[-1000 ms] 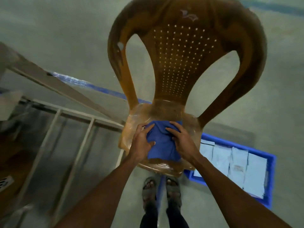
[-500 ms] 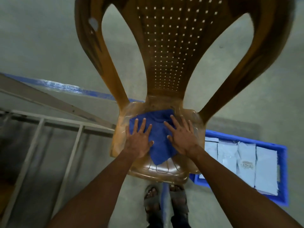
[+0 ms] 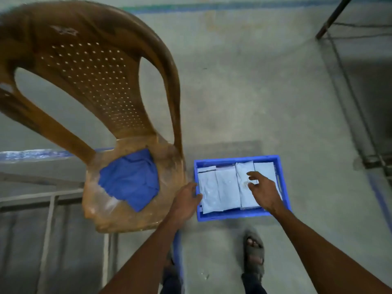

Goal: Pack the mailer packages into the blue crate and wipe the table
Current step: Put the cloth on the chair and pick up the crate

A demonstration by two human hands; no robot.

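Grey concrete floor [image 3: 244, 92] fills the view. On it stands a brown plastic chair [image 3: 95, 81] at left, with a blue crate [image 3: 233, 216] just right of its seat. White mailers [image 3: 224, 187] lie side by side inside the crate, covering its bottom. A crumpled blue cloth [image 3: 131, 181] rests on the chair seat. The right hand [image 3: 264, 192] hovers above the mailers, fingers spread, holding nothing. The left hand [image 3: 185, 201] is at the crate's left wall, fingers loosely bent, empty.
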